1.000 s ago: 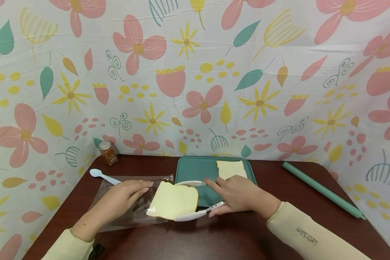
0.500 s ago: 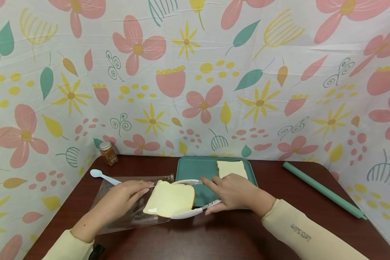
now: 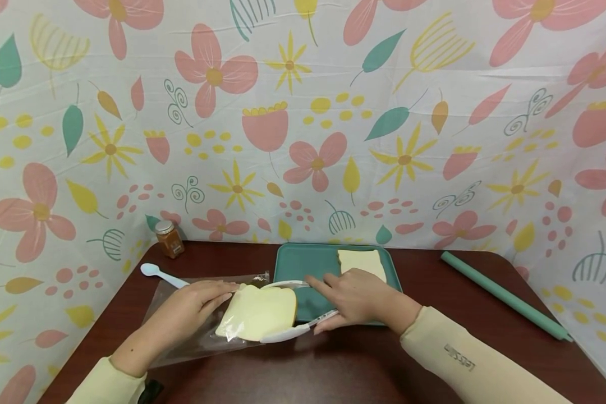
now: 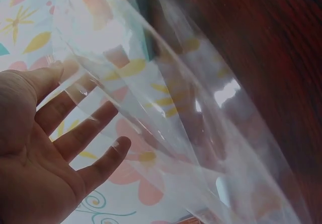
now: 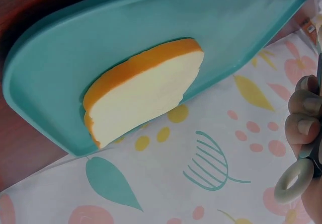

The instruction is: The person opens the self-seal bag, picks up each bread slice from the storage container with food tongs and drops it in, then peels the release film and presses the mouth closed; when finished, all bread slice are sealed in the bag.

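My left hand (image 3: pixel 189 308) pinches the edge of a clear plastic bag (image 4: pixel 166 98) between thumb and index finger, its other fingers spread apart. In the head view, my right hand (image 3: pixel 358 298) grips a pair of tongs (image 3: pixel 285 335) with white tips. Between those tips is a slice of bread (image 3: pixel 257 314), lying flat. Plastic glare crosses the slice's left end, which is inside the mouth of the bag. The right wrist view shows only curled fingers and a ring-shaped end of the tongs at its edge.
A green tray (image 3: pixel 303 259) with another bread slice (image 5: pixel 146 93) on it stands behind my right hand. At the back left are a jar (image 3: pixel 169 240) with orange-brown contents and a pale blue spoon (image 3: pixel 164 275). A green roll (image 3: pixel 505 296) lies at the right.
My right hand has moved left with the tongs and the bread slice, whose left end is now farther into the bag. The left hand stays in place.
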`<state>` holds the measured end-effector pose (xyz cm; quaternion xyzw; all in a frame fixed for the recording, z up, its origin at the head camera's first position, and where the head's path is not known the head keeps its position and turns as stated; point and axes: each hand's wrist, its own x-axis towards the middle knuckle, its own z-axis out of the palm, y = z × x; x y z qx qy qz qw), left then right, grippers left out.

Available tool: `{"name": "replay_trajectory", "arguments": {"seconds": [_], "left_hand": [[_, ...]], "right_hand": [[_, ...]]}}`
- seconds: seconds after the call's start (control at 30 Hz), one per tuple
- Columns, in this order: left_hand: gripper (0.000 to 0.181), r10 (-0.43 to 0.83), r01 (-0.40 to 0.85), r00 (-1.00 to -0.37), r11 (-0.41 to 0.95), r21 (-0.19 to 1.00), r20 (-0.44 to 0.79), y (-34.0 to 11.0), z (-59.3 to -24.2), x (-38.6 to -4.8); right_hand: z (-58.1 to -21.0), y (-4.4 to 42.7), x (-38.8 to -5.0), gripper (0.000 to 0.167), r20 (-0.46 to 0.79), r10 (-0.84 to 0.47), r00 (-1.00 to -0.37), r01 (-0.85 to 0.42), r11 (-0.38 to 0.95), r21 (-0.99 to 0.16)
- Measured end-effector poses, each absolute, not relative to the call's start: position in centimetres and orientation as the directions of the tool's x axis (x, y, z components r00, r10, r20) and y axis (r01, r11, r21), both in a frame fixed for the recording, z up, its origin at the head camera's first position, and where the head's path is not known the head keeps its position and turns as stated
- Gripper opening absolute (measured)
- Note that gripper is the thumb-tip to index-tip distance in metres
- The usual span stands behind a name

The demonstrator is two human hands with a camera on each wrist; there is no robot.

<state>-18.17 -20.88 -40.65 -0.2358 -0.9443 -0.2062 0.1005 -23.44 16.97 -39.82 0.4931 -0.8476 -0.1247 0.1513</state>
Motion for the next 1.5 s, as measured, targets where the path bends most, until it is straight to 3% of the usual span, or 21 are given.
{"name": "replay_trajectory", "arguments": {"seconds": [0.43, 0.73, 1.17, 1.5], "left_hand": [[0.031, 0.461, 0.523, -0.852, 0.778, 0.349, 0.249, -21.2, -40.8, -18.2], [0.033, 0.454, 0.512, -0.858, 0.782, 0.356, 0.238, -21.3, -41.1, -18.3], [0.034, 0.474, 0.546, -0.837, 0.765, 0.342, 0.274, -21.3, -41.1, -18.1], [0.033, 0.457, 0.525, -0.850, 0.784, 0.332, 0.262, -21.4, -40.8, -18.1]], "right_hand": [[-40.0, 16.0, -23.9, 0.096, 0.071, -0.880, -0.469, -0.821, 0.464, 0.334], [-40.5, 15.3, -24.1, 0.096, 0.110, -0.885, -0.453, -0.822, 0.462, 0.333], [-40.8, 13.7, -24.5, 0.094, 0.188, -0.914, -0.361, -0.818, 0.407, 0.406], [-40.9, 12.1, -24.5, 0.094, 0.162, -0.898, -0.410, -0.808, 0.439, 0.392]]}}
